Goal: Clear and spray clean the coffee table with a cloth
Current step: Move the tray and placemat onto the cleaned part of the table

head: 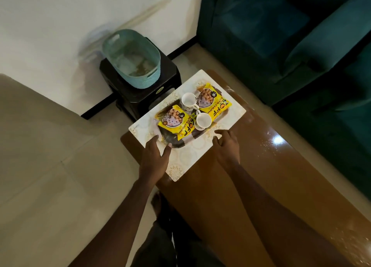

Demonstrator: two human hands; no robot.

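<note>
A glossy brown coffee table [251,186] runs from the centre to the lower right. At its far end lies a white patterned mat [188,162] with a dark tray [176,141] on it. The tray carries two yellow snack packets [176,122] [214,102] and two white cups [188,100] [202,120]. My left hand [155,152] grips the tray's near left edge, thumb over the rim. My right hand [226,146] rests on the mat at the tray's near right edge, fingers spread. No cloth or spray bottle is in view.
A teal plastic basket [132,58] stands on a black stool [140,94] against the white wall, just beyond the table's far end. A dark teal sofa [291,46] lines the right side. Beige tiled floor lies to the left. My bare foot [158,202] is beside the table.
</note>
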